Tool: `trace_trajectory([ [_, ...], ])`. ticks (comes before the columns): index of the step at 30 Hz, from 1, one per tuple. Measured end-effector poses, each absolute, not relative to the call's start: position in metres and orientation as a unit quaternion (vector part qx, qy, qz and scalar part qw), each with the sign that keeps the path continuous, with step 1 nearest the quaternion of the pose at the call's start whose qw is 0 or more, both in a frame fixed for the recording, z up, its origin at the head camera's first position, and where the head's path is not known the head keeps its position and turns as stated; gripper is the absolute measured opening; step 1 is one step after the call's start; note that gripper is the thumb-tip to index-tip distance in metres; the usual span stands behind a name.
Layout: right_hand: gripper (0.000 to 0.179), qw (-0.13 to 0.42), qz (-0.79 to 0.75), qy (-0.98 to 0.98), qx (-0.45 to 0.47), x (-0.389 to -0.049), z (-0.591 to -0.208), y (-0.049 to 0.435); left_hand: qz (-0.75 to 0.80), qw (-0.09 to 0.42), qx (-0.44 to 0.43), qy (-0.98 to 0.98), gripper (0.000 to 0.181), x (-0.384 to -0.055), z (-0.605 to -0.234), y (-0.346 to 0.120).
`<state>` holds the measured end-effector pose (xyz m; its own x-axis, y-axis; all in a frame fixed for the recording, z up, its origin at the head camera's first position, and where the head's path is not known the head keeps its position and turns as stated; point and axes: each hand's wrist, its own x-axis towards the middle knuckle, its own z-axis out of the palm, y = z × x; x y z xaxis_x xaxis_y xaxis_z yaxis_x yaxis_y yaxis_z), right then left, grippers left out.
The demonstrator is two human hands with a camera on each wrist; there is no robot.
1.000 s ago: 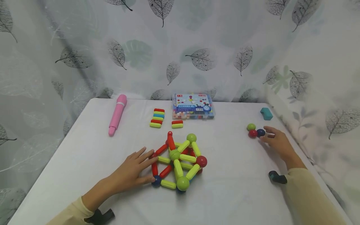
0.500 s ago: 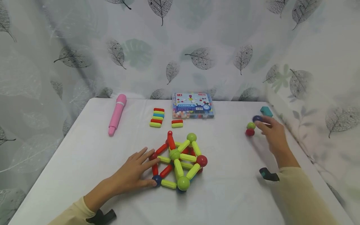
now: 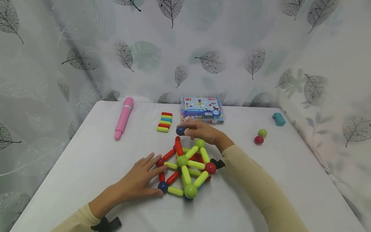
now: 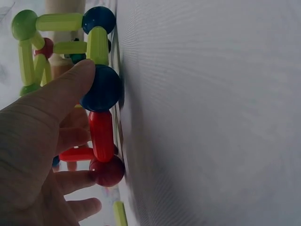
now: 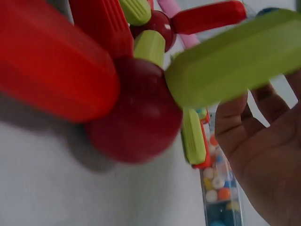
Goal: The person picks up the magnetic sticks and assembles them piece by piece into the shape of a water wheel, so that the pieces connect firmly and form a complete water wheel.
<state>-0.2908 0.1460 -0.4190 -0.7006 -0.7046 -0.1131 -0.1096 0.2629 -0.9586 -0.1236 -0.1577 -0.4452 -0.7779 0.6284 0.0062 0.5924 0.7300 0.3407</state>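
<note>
A frame of red and yellow-green magnetic rods joined by balls [image 3: 196,164] stands mid-table. My left hand [image 3: 134,182] rests against its left side with fingers spread. In the left wrist view the thumb touches a corner blue ball [image 4: 101,88], and a finger meets a red ball [image 4: 108,170]. My right hand [image 3: 204,132] pinches a dark blue ball [image 3: 180,130] between thumb and fingers. That ball is just above the top end of a raised red rod [image 3: 178,146]; whether they touch I cannot tell. In the right wrist view, a yellow-green rod [image 5: 235,56] partly covers the hand.
Behind stands a clear box of beads [image 3: 202,109]. Left of it lie a row of short rods [image 3: 165,122] and a pink wand-like stick [image 3: 124,118]. At right are a green ball [image 3: 262,133], a red ball [image 3: 259,140] and a teal block [image 3: 279,119].
My right hand picked up the dark blue ball at the right and carried it left to above the frame. The green and red balls there shifted slightly. The left hand stayed at the frame.
</note>
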Motion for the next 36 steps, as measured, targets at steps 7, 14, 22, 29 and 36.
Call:
trace_trajectory([
  [7, 0.045, 0.31, -0.518, 0.738, -0.302, -0.293, -0.419, 0.138, 0.16, 0.059, 0.332, 0.928, 0.085, -0.124, -0.442, -0.158],
  [14, 0.047, 0.327, -0.523, 0.732, -0.289, -0.291, -0.416, 0.136, 0.184, 0.005, 0.349, 0.919, 0.081, -0.123, -0.433, -0.151],
  [22, 0.05, 0.325, -0.53, 0.732, -0.278, -0.289, -0.418, 0.138, 0.151, -0.106, 0.447, 0.875, 0.087, -0.11, -0.425, -0.134],
  [29, 0.049, 0.321, -0.53, 0.733, -0.28, -0.289, -0.419, 0.138, 0.117, -0.114, 0.453, 0.876, 0.09, -0.109, -0.423, -0.129],
  [36, 0.051, 0.33, -0.539, 0.724, -0.276, -0.29, -0.42, 0.139, 0.121, -0.102, 0.437, 0.886, 0.09, -0.111, -0.421, -0.128],
])
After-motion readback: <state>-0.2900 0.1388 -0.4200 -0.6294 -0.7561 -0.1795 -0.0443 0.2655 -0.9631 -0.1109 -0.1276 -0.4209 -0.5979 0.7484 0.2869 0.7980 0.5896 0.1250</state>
